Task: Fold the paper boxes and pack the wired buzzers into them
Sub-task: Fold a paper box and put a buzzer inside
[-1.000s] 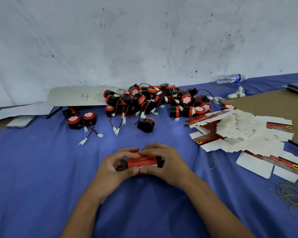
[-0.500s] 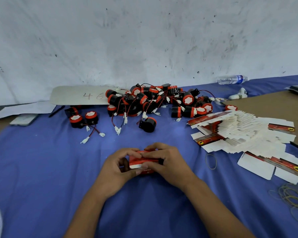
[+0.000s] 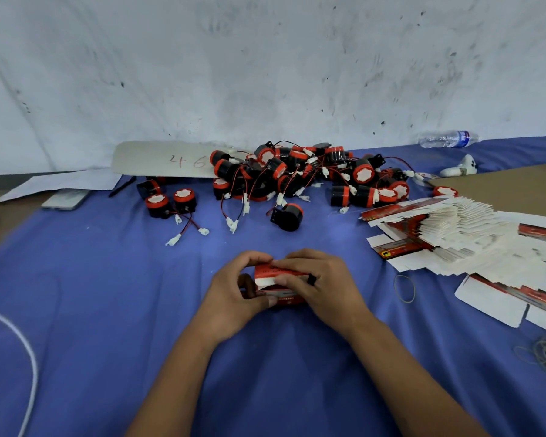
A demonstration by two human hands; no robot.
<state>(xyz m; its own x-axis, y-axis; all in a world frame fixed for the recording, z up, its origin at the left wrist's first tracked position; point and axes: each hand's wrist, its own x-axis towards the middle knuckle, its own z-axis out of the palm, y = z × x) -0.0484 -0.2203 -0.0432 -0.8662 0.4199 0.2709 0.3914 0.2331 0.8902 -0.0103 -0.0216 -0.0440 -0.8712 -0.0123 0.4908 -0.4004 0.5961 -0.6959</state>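
Both of my hands grip a small red and white paper box point(image 3: 278, 280) low over the blue cloth, near the middle. My left hand point(image 3: 234, 294) curls round its left end, thumb under the front. My right hand point(image 3: 320, 285) wraps its right end, fingers on top and thumb on the white flap. A dark bit shows at the box's right end. A pile of black and red wired buzzers point(image 3: 309, 178) lies behind. One lone buzzer point(image 3: 287, 217) sits in front of the pile. Flat unfolded boxes point(image 3: 460, 234) are fanned out at the right.
Two buzzers point(image 3: 171, 201) with white connectors lie at the left. A card marked 46 point(image 3: 164, 159) leans on the wall. A plastic bottle point(image 3: 448, 139), rubber bands point(image 3: 404, 288), a phone point(image 3: 65, 198) and a white cable point(image 3: 29, 357) lie around the edges.
The box has turned in my hands, from its red face towards me to showing a white flap edge. My hands have shifted slightly round it.
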